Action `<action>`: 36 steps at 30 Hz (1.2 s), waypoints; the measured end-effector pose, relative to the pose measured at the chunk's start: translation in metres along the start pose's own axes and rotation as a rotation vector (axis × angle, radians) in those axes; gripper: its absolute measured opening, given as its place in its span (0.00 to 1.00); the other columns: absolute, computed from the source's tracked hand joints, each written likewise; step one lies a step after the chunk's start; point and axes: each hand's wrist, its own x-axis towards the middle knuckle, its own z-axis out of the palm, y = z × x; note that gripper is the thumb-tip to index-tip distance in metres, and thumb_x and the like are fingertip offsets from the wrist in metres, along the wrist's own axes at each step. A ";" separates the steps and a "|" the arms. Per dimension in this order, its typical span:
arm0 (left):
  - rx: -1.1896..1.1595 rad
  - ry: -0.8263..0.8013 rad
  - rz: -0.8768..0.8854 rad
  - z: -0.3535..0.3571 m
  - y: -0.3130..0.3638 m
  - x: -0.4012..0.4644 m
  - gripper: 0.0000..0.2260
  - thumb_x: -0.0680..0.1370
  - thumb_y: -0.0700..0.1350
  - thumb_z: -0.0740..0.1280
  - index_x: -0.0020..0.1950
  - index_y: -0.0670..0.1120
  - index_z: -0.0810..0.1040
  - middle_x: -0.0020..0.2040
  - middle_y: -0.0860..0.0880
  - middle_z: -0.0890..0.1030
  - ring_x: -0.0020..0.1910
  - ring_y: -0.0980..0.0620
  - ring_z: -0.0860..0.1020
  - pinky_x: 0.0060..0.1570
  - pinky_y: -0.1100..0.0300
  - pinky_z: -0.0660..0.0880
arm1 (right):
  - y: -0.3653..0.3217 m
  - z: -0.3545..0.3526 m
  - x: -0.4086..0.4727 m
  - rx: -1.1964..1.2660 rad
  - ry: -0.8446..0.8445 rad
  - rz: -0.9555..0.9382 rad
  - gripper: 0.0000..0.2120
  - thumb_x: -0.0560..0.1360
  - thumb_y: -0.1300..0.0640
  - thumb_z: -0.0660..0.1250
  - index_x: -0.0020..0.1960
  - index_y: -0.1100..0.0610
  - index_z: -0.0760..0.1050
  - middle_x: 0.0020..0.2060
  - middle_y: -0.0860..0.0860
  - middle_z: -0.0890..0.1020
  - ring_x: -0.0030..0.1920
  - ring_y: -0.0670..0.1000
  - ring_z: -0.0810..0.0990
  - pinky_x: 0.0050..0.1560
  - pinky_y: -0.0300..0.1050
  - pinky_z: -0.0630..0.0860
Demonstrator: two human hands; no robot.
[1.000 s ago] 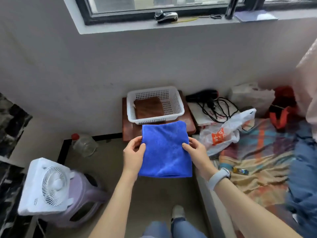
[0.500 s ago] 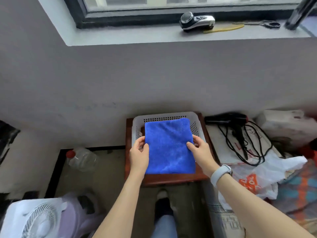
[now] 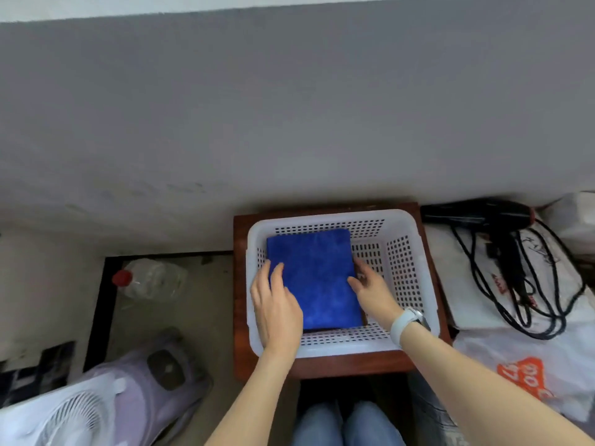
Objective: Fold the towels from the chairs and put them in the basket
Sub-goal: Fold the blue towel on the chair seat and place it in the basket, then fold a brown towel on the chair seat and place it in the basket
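Note:
A folded blue towel [image 3: 314, 278] lies flat inside the white perforated basket [image 3: 328, 217], toward its left side. My left hand [image 3: 275, 307] rests flat on the towel's left edge with its fingers spread. At the towel's right edge, my right hand [image 3: 373, 291] has its fingers apart and touches the towel's side inside the basket. Neither hand is closed around the cloth. A white wristband sits on my right wrist.
The basket stands on a brown wooden stool [image 3: 240, 317] against the grey wall. A black hair dryer [image 3: 483, 217] with its cord and a white plastic bag [image 3: 521, 371] lie to the right. A plastic bottle [image 3: 151, 280], a purple stool [image 3: 151, 378] and a white fan [image 3: 74, 416] are on the left.
I have moved closer and carried the blue towel forward and down into the basket. My fingers have let go of its edges and now lie loosely on it.

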 end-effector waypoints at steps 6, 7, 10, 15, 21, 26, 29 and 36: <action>0.338 -0.113 0.365 0.027 -0.003 0.020 0.24 0.72 0.36 0.69 0.67 0.38 0.69 0.68 0.37 0.69 0.69 0.37 0.65 0.65 0.41 0.64 | 0.002 0.001 0.006 -0.972 0.211 -0.545 0.25 0.69 0.67 0.66 0.66 0.63 0.69 0.64 0.62 0.73 0.64 0.62 0.73 0.63 0.60 0.69; 0.362 -0.130 0.352 0.032 -0.006 0.027 0.25 0.74 0.39 0.66 0.70 0.38 0.65 0.71 0.37 0.65 0.71 0.37 0.60 0.68 0.42 0.59 | 0.004 0.005 0.009 -1.055 0.189 -0.601 0.23 0.70 0.64 0.64 0.65 0.63 0.71 0.63 0.62 0.74 0.64 0.62 0.73 0.62 0.61 0.69; 0.410 -0.186 0.256 0.051 -0.022 0.042 0.26 0.80 0.45 0.57 0.73 0.44 0.47 0.76 0.40 0.48 0.73 0.42 0.40 0.71 0.50 0.41 | 0.012 0.011 0.023 -1.230 0.105 -0.542 0.25 0.73 0.51 0.53 0.66 0.60 0.70 0.65 0.61 0.73 0.66 0.60 0.71 0.64 0.61 0.66; 0.492 -0.128 0.244 0.068 -0.031 0.042 0.26 0.77 0.50 0.55 0.73 0.42 0.57 0.73 0.38 0.61 0.72 0.40 0.53 0.68 0.43 0.53 | 0.042 -0.001 0.044 -1.303 0.001 -0.533 0.28 0.75 0.42 0.51 0.70 0.53 0.64 0.69 0.58 0.68 0.70 0.59 0.65 0.65 0.66 0.61; 0.580 -0.119 0.259 0.071 -0.031 0.045 0.26 0.76 0.52 0.50 0.73 0.43 0.59 0.72 0.39 0.64 0.72 0.40 0.60 0.68 0.45 0.57 | 0.034 0.001 0.044 -1.225 -0.036 -0.517 0.28 0.75 0.44 0.50 0.71 0.55 0.62 0.72 0.59 0.62 0.71 0.59 0.54 0.65 0.64 0.61; 0.632 -0.180 0.217 0.057 -0.020 0.038 0.26 0.81 0.52 0.47 0.75 0.46 0.43 0.77 0.42 0.48 0.76 0.43 0.46 0.73 0.50 0.46 | 0.021 -0.002 0.030 -1.163 -0.156 -0.465 0.27 0.79 0.50 0.51 0.75 0.53 0.48 0.75 0.54 0.40 0.74 0.58 0.37 0.74 0.56 0.43; 0.472 -0.095 0.143 0.024 -0.007 0.021 0.25 0.81 0.49 0.52 0.76 0.46 0.49 0.77 0.45 0.49 0.76 0.47 0.47 0.73 0.54 0.49 | -0.009 -0.005 0.017 -1.110 -0.174 -0.454 0.24 0.79 0.54 0.52 0.74 0.55 0.54 0.75 0.55 0.53 0.75 0.57 0.47 0.75 0.54 0.47; 0.269 0.124 -0.095 -0.095 -0.018 -0.050 0.22 0.80 0.49 0.54 0.74 0.48 0.57 0.75 0.49 0.59 0.74 0.52 0.55 0.70 0.56 0.54 | -0.105 0.029 -0.047 -1.011 -0.356 -0.675 0.18 0.79 0.57 0.52 0.67 0.56 0.68 0.61 0.52 0.76 0.60 0.55 0.73 0.58 0.49 0.72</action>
